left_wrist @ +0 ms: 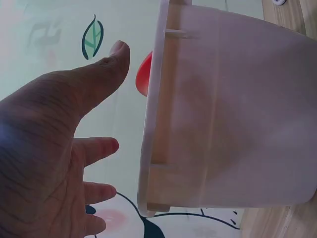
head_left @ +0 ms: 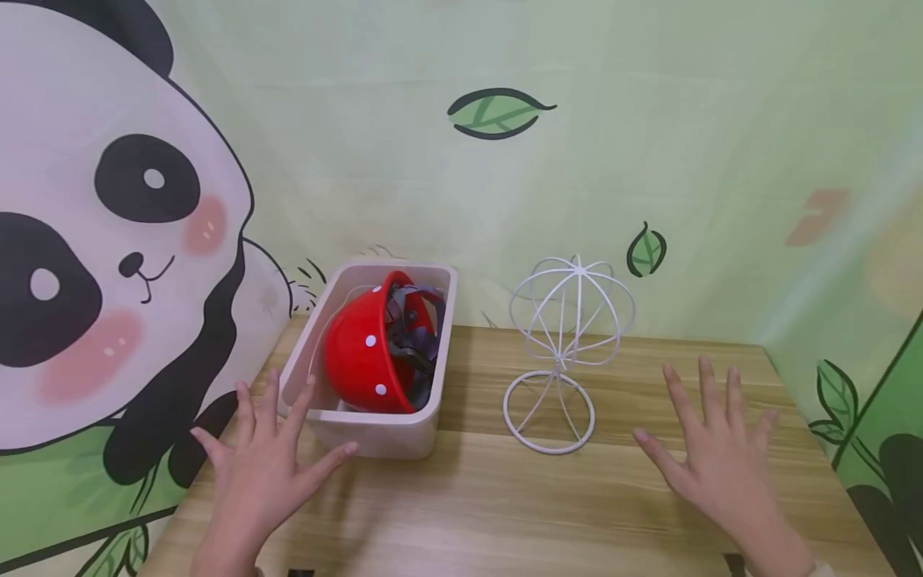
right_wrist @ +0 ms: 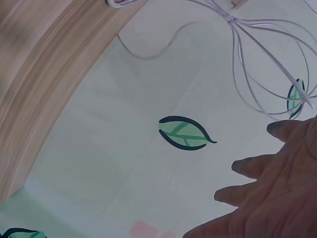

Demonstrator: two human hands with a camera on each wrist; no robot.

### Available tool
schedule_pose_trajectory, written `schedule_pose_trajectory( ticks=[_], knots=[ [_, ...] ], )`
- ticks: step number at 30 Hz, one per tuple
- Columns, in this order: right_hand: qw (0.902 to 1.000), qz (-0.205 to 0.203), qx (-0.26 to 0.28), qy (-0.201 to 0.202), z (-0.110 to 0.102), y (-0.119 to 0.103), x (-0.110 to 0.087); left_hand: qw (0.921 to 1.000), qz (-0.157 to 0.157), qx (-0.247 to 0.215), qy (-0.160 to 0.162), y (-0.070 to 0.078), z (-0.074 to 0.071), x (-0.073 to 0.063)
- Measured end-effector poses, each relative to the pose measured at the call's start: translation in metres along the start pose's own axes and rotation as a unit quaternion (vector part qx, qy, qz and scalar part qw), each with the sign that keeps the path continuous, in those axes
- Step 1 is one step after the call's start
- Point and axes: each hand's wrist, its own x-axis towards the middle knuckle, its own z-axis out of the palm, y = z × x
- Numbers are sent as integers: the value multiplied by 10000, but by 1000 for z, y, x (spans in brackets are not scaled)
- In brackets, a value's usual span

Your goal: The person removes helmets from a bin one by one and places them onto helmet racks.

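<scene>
My left hand [head_left: 263, 473] is spread in the air by the near left corner of a white plastic bin [head_left: 404, 437], holding nothing. Inside the bin a red helmet [head_left: 353, 353] with white dots lies on its side, its dark straps and inner padding facing right. In the left wrist view the bin's wall [left_wrist: 237, 114] fills the right half, and a bit of red helmet [left_wrist: 143, 74] shows past the rim. My right hand [head_left: 728, 465], fingers fanned out and empty, hovers right of a white wire stand [head_left: 548, 453] with a round cage top and ring base.
Both the bin and the stand rest on a wood-grain table [head_left: 490, 513]. Behind them hangs a pale green backdrop [head_left: 346, 160] printed with a large panda [head_left: 72, 320] on the left and several leaves. The table's far edge meets this cloth.
</scene>
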Motion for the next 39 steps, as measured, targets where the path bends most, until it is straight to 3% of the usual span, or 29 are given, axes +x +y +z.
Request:
schedule_pose_trajectory(
  ticks=[2,5,8,11,16,18,24,26,30,35,39],
  knots=[
    [9999,-71,114,92,-1,-3,2,9997,11,-255,63,-3,-2,0],
    [9976,-361,499,330,1,-12,6,9951,-33,-986,60,-13,-3,5],
    [9891,-751,1147,535,12,-31,10,9797,-227,-1994,19,-29,1,12],
    [9724,-1183,1927,573,27,-59,16,9548,-442,-2940,-69,-42,10,18],
    [9306,-1736,3213,260,40,-117,41,9131,-504,-4038,-263,-50,28,25],
    [9137,-1759,3663,21,42,-140,55,9010,-569,-4289,-324,-50,33,27],
    [8803,-1125,4469,-1122,54,-198,98,8545,-681,-5140,-306,-51,44,26],
    [8818,-952,4433,-1296,59,-213,112,8369,-651,-5428,-270,-51,46,27],
    [9033,-852,4016,-1244,70,-238,133,8181,-576,-5718,-184,-53,50,28],
    [9125,-710,3785,-1383,83,-262,149,8127,-558,-5799,-99,-55,53,28],
    [9433,-759,2915,-1392,97,-275,151,8094,-620,-5840,23,-55,56,26]
  ],
)
